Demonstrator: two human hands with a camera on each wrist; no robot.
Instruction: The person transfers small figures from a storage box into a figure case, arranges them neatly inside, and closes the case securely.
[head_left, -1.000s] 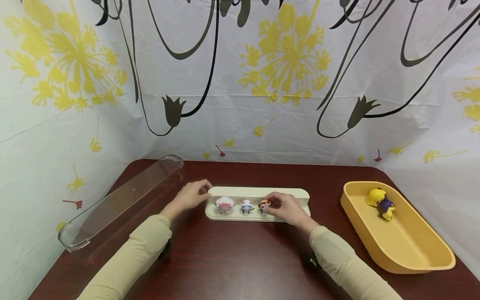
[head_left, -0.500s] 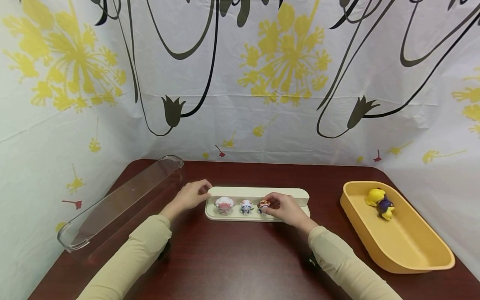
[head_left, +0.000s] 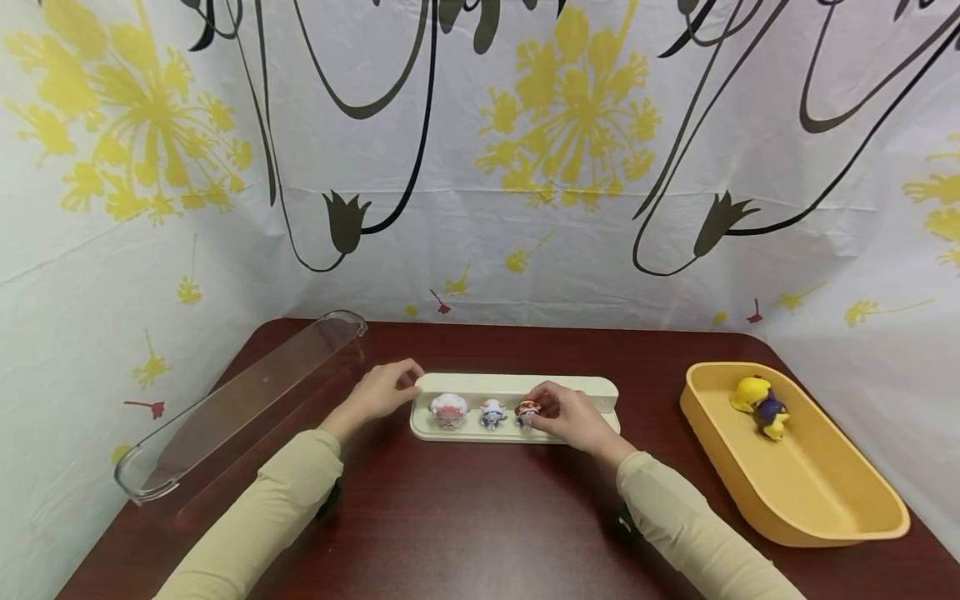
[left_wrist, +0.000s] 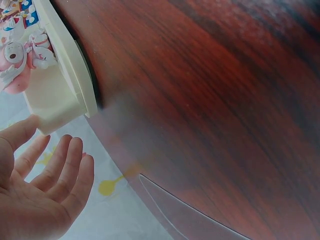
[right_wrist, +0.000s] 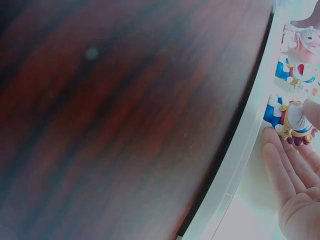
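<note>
- So the right grip (head_left: 573, 414) has a pinch on the whiskered figurine (right_wrist: 295, 119), thumb on one side, fingers on the other. The gap is just the toy's own thickness, so I'd call it a light hold, probably to keep a small, top-heavy toy from tipping.
- That toy is on the cream stand (head_left: 465, 436), rightmost of three, looking upright. The stand sits roughly mid-width on the tabletop (head_left: 480, 517), closer to the far edge than the near one, with its long side about parallel to that edge. My guess: there so both arms reach it comfortably.
- Left grip (head_left: 381, 389) is at the stand's left end. The thumb touches the corner, the other fingers are relaxed and spread, not wrapped round anything. Can't tell how hard it presses; reads to me as steadying the stand.
- Next to the held toy there's the blue-and-white figurine (head_left: 492, 414), then the pink figurine (head_left: 449, 411) nearest the left end. All in one row in front of the raised back, spaced so none touch, I'd say for display.
- Clear cover (head_left: 247, 400) lies slantwise along the left edge, by the far left corner; likely parked out of the way of the elbows.
- Yellow tray (head_left: 825, 492) is by the right edge, with a yellow-and-purple toy (head_left: 768, 412) lying near its far end, within easy reach of the right arm, I reckon.
</note>
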